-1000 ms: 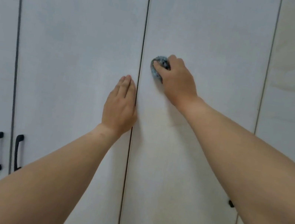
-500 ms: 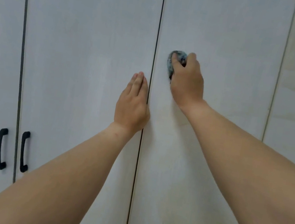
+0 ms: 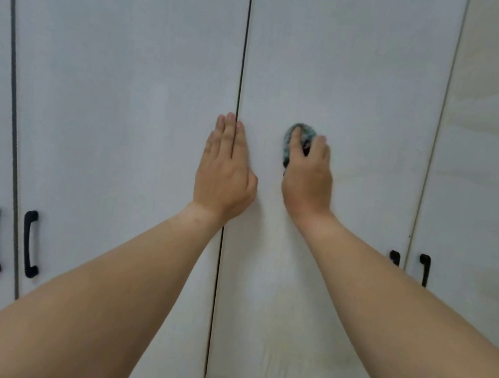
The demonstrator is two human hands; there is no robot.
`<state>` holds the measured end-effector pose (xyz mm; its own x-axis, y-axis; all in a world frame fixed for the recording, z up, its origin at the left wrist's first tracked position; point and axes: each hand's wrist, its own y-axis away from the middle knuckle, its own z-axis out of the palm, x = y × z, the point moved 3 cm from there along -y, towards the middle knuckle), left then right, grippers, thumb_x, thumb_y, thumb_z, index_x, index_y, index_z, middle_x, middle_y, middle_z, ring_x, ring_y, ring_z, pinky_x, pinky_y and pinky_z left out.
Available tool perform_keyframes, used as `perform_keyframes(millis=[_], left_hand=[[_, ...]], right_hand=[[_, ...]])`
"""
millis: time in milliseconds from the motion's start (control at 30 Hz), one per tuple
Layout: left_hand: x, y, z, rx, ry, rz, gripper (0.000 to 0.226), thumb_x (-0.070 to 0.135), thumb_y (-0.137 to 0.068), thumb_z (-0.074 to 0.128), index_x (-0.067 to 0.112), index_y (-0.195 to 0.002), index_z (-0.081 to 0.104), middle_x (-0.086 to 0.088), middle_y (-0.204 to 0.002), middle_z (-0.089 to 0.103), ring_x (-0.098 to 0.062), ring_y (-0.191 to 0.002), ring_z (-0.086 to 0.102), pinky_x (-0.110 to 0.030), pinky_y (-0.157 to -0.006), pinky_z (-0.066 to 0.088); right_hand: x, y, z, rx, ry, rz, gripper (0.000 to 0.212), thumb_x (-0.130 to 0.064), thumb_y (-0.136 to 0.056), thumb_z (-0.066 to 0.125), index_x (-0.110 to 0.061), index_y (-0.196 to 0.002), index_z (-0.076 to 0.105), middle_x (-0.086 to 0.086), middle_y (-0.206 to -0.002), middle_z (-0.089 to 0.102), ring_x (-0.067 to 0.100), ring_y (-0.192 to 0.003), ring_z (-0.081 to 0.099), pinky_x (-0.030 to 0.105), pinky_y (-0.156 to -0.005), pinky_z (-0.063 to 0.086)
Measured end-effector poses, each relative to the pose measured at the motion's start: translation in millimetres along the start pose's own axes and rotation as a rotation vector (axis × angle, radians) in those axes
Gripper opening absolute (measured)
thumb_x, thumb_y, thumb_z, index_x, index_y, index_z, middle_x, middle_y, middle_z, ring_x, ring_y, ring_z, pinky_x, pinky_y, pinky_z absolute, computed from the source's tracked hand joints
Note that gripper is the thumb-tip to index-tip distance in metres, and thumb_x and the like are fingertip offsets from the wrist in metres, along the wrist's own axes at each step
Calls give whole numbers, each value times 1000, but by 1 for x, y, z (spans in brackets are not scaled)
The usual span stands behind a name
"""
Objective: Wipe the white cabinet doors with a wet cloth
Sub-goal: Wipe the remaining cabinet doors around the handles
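At the far left, two black curved metal handles (image 3: 11, 243) sit one on each side of a dark gap between glossy white cabinet doors (image 3: 120, 84). To the right of these handles, the bare left forearm rises from the lower edge, and the left hand (image 3: 226, 171) lies flat on the doors, palm against the surface, fingers straight and together, holding nothing. This hand covers the dark vertical seam (image 3: 246, 39) between the two middle doors. Just right of the seam, the right hand (image 3: 308, 172) presses a small bunched grey-blue cloth (image 3: 296, 140) against the door; the fingers are curled and closed over the cloth, which shows only above and left of the knuckles. The right forearm stretches down to the lower right corner. Further right of the seam, two more black handles (image 3: 423, 269) are partly hidden behind this forearm.
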<state>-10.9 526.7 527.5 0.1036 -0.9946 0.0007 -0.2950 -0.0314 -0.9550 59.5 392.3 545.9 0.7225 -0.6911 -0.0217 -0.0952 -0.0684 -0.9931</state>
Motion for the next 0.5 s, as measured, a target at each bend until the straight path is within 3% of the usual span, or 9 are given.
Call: perform_keyframes(millis=[67,100,133,167,267,300,367,433,500], left_hand=[[16,5,6,-45,3,-32,78,29,-91,39,-6,-155,12,-25,-163,10,-35,-154,4,-45,-125,9],[21,6,9,-74,2,-59,83,33,-90,43,-5,-156,8,-24,-164,6,-34,-154,1,-44,-126,7],[25,7,12,-101,-8,-86,90,37,-88,46,-4,-156,4,-23,-165,3,-33,-154,-2,-43,-126,5],[27,6,14,-120,-32,-107,95,41,-85,47,-3,-156,2,-23,-165,0,-34,-154,-4,-43,-126,4],[39,3,18,-136,-95,-155,103,47,-81,48,-6,-155,0,-28,-163,-1,-39,-153,-5,-45,-125,5],[45,1,19,-143,-86,-188,105,50,-81,49,-6,-155,-1,-29,-163,-2,-40,-152,-6,-46,-125,5],[55,-2,21,-155,-75,-261,111,60,-82,51,-5,-155,-3,-30,-162,-6,-40,-152,-10,-47,-125,4],[63,-4,24,-164,-85,-314,121,73,-80,50,-4,-155,-5,-30,-161,-9,-41,-151,-12,-48,-125,3],[66,-5,25,-157,-95,-347,129,82,-76,49,-4,-155,-5,-30,-162,-9,-41,-151,-12,-47,-125,2]], right_hand=[[1,15,1,-66,41,-450,40,-10,-92,48,-3,-130,59,21,-103,58,36,-84,56,37,-55,50],[16,13,-4,-68,87,-575,40,-11,-94,44,-4,-129,60,20,-100,58,35,-82,57,37,-55,50],[37,6,-12,-66,121,-543,41,-9,-94,43,-6,-131,59,21,-102,56,35,-83,56,39,-58,53],[63,-4,-21,-49,123,-381,44,-5,-92,44,-9,-135,55,22,-109,53,37,-91,54,44,-67,54],[131,-10,-35,6,-29,427,56,-4,-88,44,-12,-143,39,22,-134,38,39,-116,43,50,-93,44],[125,-8,-37,10,-53,500,57,-4,-88,46,-10,-144,37,22,-136,36,40,-118,42,48,-93,44],[93,-2,-27,-12,-4,258,58,0,-87,53,-3,-143,39,25,-132,41,42,-113,46,45,-80,50],[65,11,-18,-87,15,-159,58,3,-80,63,2,-136,49,26,-118,52,41,-97,54,42,-60,53],[73,19,-17,-129,65,-405,56,0,-78,69,0,-132,55,23,-107,56,38,-86,57,37,-50,50]])
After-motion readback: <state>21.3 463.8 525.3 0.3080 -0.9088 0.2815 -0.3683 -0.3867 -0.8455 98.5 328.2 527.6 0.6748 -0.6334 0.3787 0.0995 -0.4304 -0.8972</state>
